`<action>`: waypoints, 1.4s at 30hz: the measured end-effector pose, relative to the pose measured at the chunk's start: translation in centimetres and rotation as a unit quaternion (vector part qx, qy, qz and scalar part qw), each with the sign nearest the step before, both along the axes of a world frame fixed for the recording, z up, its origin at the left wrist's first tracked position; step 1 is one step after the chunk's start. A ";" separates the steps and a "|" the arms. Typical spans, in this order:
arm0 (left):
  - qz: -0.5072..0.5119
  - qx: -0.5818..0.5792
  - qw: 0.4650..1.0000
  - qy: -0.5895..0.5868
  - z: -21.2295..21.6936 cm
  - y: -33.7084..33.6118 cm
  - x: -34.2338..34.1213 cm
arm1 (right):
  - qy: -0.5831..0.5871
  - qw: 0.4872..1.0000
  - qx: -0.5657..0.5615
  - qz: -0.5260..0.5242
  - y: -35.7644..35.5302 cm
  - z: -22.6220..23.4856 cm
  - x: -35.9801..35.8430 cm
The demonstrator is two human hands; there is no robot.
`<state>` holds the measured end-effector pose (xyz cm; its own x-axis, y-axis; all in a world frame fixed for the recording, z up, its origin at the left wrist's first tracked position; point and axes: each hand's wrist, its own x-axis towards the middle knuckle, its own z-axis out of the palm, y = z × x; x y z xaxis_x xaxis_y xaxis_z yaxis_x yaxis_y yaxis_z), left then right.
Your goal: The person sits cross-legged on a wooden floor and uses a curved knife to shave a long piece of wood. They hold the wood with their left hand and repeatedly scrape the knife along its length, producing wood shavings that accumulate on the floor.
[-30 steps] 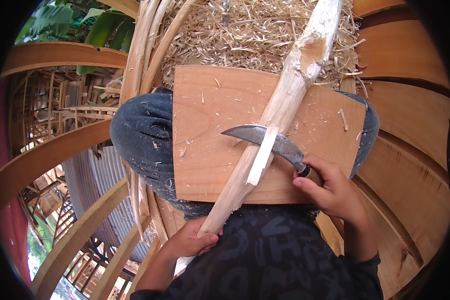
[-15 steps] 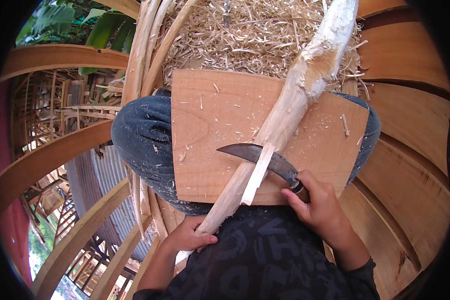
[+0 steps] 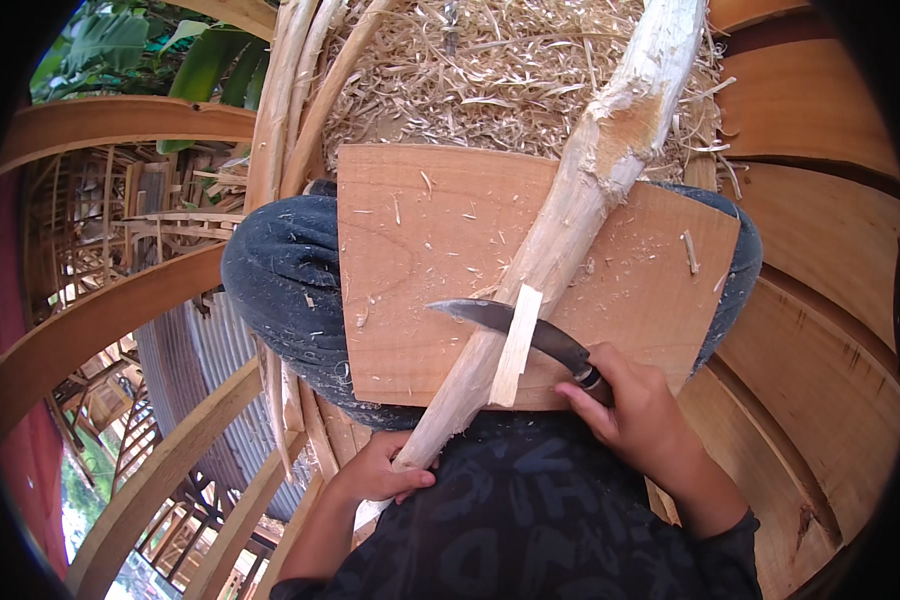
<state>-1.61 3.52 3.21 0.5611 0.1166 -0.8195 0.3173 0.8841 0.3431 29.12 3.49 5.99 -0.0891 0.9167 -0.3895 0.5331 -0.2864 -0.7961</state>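
A long, peeled wooden pole (image 3: 550, 240) runs slantwise over a flat wooden board (image 3: 410, 270) that lies across my lap. My left hand (image 3: 394, 470) is closed round the pole's near, thinner end. In my right hand (image 3: 632, 405) is the dark handle of a curved knife (image 3: 560, 345), its blade crossing the pole with the tip toward the left. A pale strip of wood (image 3: 515, 345) lies over the blade, hiding part of it. Whether the strip is fully loose from the pole I cannot tell.
Curly wood shavings (image 3: 490, 90) heap up beyond the board, and small chips dot its surface. Long wooden strips (image 3: 288, 110) stand at the far left. Curved timber ribs (image 3: 100, 295) rise on the left, and broad planks (image 3: 815, 235) form a wall on the right.
The knife has shifted slightly toward me and to the left. The wood strip's upper end now stands out over the blade, where it earlier ran close along the pole. My left hand keeps its place.
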 end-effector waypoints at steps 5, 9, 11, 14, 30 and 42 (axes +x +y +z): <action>-0.004 0.018 1.000 0.001 -0.2 -0.1 0.0 | 0.167 0.952 -0.224 0.123 0.7 1.4 0.6; -0.011 0.026 1.000 0.008 -0.2 0.0 0.3 | 0.167 0.973 -0.098 -0.129 -0.1 0.6 1.6; -0.015 0.030 0.999 0.012 -0.3 0.1 0.4 | 0.161 0.968 -0.180 -0.066 0.4 1.4 1.1; -0.008 0.028 1.000 0.008 -0.6 -0.2 0.0 | 0.177 0.964 -0.197 -0.001 0.3 1.0 0.8; 0.003 0.012 1.000 -0.011 -1.2 0.1 0.6 | 0.349 0.906 -0.198 -0.135 -0.3 0.3 1.0; -0.052 0.049 0.997 -0.013 -1.5 0.9 0.9 | 0.134 0.986 -0.011 -0.101 -1.2 -0.1 -0.3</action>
